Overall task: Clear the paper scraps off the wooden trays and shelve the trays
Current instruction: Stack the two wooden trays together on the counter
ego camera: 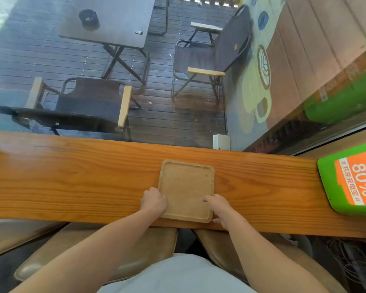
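Observation:
A light wooden tray (185,182) with rounded corners lies flat on the long orange-brown wooden counter (72,180), its near edge close to the counter's front edge. Its surface is bare; I see no paper scraps on it. My left hand (153,200) grips the tray's near left edge with the fingers curled over the rim. My right hand (219,207) holds the near right corner, thumb on the tray's top and fingers beside and under the rim.
A green and orange power-bank station (353,180) stands on the counter at the right. Two tan leather stools (114,250) sit below the counter's front edge. Beyond the window lie a dark deck, a folding table (114,20) and folding chairs (89,102).

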A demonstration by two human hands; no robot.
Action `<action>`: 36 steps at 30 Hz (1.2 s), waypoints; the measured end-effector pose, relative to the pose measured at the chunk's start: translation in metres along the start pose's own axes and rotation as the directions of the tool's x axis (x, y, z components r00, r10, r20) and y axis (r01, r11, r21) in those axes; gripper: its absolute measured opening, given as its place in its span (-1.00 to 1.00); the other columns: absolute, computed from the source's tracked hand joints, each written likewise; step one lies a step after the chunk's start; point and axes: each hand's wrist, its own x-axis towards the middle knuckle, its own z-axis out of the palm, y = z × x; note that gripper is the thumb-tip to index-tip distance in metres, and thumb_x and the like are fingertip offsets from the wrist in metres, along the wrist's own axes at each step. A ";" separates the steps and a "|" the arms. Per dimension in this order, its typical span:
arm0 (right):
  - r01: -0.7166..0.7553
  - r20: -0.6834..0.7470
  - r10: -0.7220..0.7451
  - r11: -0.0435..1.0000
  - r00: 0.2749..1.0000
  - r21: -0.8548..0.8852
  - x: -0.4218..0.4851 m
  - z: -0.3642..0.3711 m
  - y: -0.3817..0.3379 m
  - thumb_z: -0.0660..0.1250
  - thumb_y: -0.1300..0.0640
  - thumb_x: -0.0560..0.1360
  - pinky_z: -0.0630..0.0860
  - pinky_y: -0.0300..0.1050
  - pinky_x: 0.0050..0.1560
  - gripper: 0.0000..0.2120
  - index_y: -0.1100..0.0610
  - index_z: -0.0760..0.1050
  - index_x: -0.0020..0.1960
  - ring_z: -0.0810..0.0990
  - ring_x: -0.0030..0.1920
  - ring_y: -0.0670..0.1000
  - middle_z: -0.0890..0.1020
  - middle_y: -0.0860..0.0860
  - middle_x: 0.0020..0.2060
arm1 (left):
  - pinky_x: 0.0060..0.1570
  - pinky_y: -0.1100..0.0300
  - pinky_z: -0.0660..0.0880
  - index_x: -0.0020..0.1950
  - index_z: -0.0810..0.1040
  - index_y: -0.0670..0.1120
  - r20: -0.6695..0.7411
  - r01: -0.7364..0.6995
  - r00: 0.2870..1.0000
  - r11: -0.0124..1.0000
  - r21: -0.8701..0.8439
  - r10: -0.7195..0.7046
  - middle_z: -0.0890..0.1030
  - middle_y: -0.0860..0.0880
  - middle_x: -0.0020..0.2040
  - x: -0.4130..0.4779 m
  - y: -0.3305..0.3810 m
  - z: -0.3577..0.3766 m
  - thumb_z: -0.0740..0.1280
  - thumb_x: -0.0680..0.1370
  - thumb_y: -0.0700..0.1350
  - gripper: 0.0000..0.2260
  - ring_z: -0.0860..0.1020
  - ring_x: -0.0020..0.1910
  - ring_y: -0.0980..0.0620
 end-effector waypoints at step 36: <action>-0.117 0.001 0.126 0.924 0.992 0.364 0.002 0.005 0.014 0.13 -0.03 0.65 0.43 0.21 0.33 -0.50 0.18 0.25 0.51 0.49 0.29 0.21 0.47 0.14 0.37 | 0.23 -0.16 0.44 0.46 0.16 -0.18 0.294 0.177 0.955 0.848 -0.499 -0.026 0.43 -0.21 0.31 0.028 0.009 -0.006 0.15 0.60 0.21 -0.40 0.45 0.23 -0.23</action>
